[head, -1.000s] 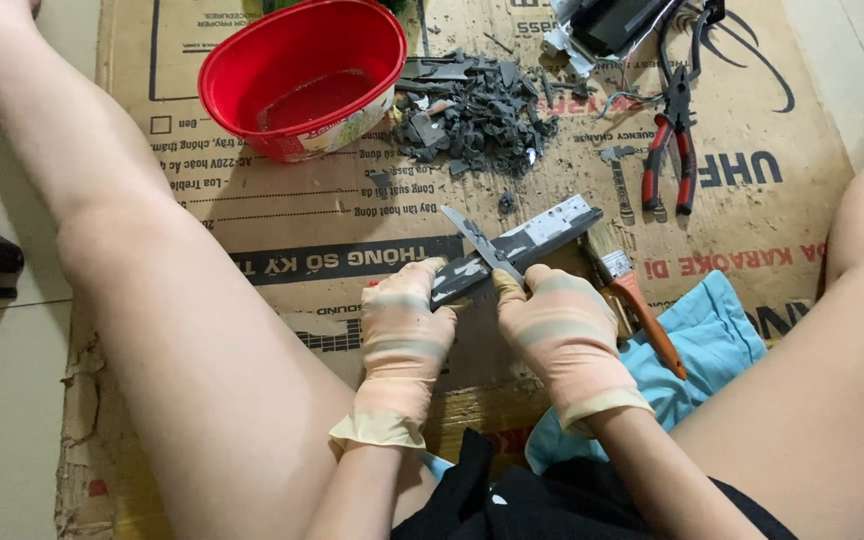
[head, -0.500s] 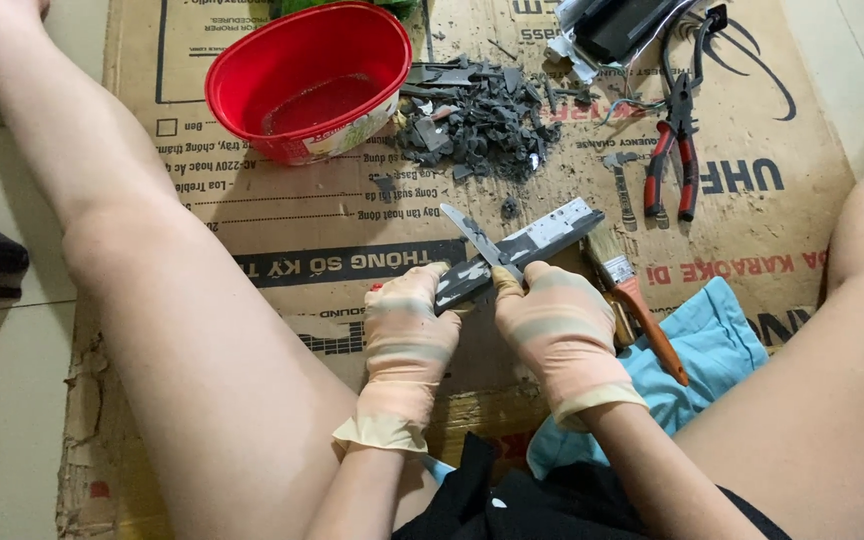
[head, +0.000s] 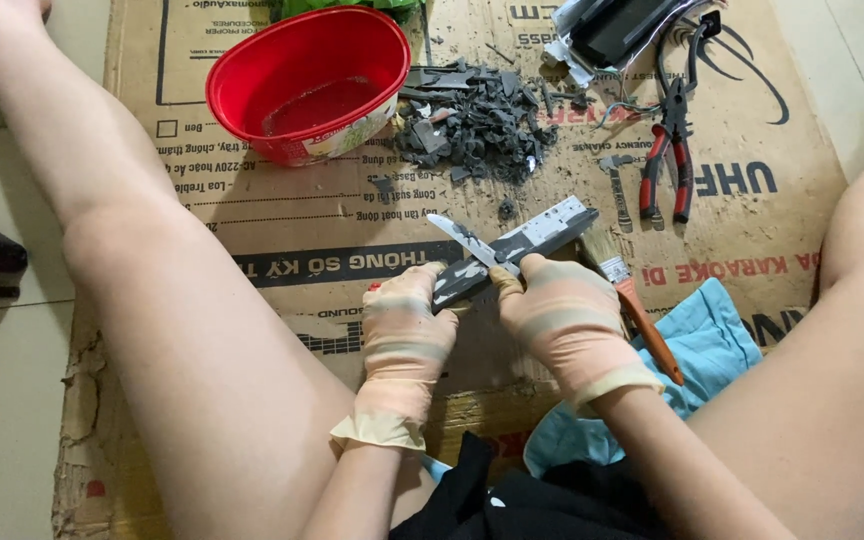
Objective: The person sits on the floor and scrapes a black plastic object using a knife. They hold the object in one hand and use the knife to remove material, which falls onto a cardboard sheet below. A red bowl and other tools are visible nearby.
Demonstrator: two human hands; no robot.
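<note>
Blade [head: 462, 238] tip shifted slightly, L hand [head: 407, 330] gripping strip [head: 522, 245], R hand [head: 562, 320] on knife.

Person seated on flattened cardboard [head: 352, 215], legs spread either side. Both hands in beige rubber gloves, centre frame. Left hand [head: 407, 335] grips the near end of a long dark metal strip [head: 522, 245] that angles toward upper right. Right hand [head: 562, 320] holds a knife blade [head: 462, 238] across the strip. Paintbrush [head: 632, 300] just right of right hand, lying on a blue cloth [head: 712, 345]. Red bowl [head: 307, 85] upper left; dark scrap pile [head: 477, 120] beside it; red-handled pliers [head: 667, 165] upper right.
</note>
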